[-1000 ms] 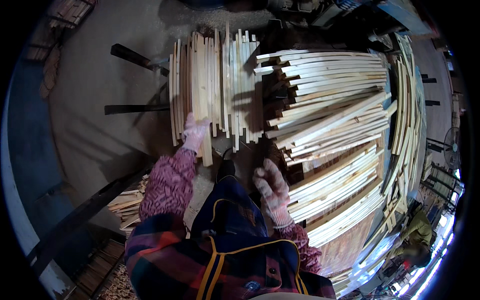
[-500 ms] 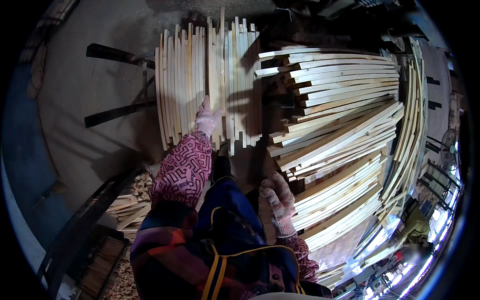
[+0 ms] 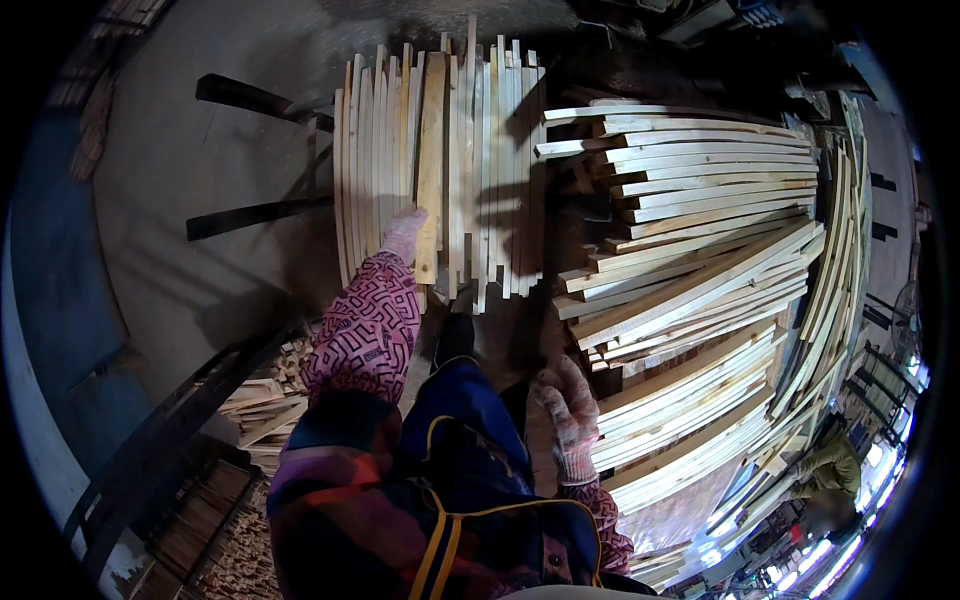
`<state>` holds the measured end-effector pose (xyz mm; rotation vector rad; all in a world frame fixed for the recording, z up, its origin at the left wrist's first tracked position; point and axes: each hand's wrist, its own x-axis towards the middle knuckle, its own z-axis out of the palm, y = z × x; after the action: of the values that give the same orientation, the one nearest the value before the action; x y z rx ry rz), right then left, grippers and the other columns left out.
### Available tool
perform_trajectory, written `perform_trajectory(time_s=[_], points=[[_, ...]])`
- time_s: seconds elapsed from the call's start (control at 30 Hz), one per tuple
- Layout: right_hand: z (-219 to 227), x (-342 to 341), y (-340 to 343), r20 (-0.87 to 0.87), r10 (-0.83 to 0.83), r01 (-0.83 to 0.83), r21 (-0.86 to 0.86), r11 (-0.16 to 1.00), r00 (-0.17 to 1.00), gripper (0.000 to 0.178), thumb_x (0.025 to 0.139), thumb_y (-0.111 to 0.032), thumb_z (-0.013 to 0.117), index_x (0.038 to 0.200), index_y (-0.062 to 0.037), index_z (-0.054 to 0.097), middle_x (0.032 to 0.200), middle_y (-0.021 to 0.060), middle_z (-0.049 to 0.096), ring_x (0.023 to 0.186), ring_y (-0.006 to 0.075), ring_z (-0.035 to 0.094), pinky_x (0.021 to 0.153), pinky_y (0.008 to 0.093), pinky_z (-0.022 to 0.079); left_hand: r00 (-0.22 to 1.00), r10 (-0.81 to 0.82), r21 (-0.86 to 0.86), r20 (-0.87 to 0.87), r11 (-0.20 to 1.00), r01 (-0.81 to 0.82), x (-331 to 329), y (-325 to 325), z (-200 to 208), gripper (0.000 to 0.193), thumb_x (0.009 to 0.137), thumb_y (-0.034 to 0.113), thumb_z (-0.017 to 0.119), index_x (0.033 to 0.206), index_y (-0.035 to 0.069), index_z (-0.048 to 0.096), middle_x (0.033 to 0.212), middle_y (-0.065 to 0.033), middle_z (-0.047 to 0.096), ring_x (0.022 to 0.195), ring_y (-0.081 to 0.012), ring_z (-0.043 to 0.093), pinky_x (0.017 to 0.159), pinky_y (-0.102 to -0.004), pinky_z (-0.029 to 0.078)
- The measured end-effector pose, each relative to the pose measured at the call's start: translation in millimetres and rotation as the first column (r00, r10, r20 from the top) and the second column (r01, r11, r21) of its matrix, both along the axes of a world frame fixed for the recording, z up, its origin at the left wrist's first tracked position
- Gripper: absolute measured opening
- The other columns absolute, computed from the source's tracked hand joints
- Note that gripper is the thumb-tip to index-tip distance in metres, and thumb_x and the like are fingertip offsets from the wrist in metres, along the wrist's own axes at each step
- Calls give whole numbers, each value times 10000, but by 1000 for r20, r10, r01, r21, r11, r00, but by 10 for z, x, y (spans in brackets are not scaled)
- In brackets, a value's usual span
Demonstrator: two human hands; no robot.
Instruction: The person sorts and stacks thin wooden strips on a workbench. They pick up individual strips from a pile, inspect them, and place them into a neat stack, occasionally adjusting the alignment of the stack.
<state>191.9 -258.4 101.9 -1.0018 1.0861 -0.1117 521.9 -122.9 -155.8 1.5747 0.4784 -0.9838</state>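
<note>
My left hand [image 3: 404,236], in a pale knit glove, grips a wooden slat [image 3: 431,165] by its left edge, towards the near end. This slat shows a broad yellowish face and lies along a row of narrower slats [image 3: 375,180] stacked side by side; part of my fingers is hidden by it. At the right of my body, my right hand [image 3: 570,412], gloved as well, hangs with its fingers loosely bent and apart. Nothing is in it. It is nearest to the pile of pale slats [image 3: 690,410] on the right.
More slats [image 3: 715,170] lie crosswise in a large stack on the right, some ends jutting out. Two dark bars [image 3: 255,218] stick out left of the row. Short wood pieces [image 3: 265,405] fill a space at lower left. Another person [image 3: 832,470] is at far lower right.
My left hand has closed on one slat, which now shows its broad face upward. The whole view has shifted slightly. My right hand keeps much the same pose.
</note>
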Motion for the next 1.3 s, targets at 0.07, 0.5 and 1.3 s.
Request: perform_trajectory(time_s=[0.07,0.5,1.3], points=[[19,14,24,3,17,-17,13,1000,1000,497,930,-14,630,1407,8,490,1113,119,690,970,138,641,879,264,523,999,24,11,31,1000,-25,-17,34,-36,514,986,240,562,1441,34,439,1449,-182,500,1295,-303,522,1108,-345,401],[-52,-9,153,60,197,-177,-242,954,979,486,945,-69,632,1403,8,491,1097,124,692,992,201,670,880,288,536,707,-674,635,214,646,423,-270,-234,-183,650,989,441,533,1525,116,362,1278,-212,640,1178,-366,616,1036,-382,456],[-828,-5001,-1733,-239,-814,661,-485,572,529,454,967,-322,612,1361,-96,601,1204,108,688,1023,185,659,838,311,541,346,-600,-145,721,358,923,-4907,-2373,2118,543,971,139,604,1469,15,429,1494,-195,463,1387,-293,448,1177,-362,342]])
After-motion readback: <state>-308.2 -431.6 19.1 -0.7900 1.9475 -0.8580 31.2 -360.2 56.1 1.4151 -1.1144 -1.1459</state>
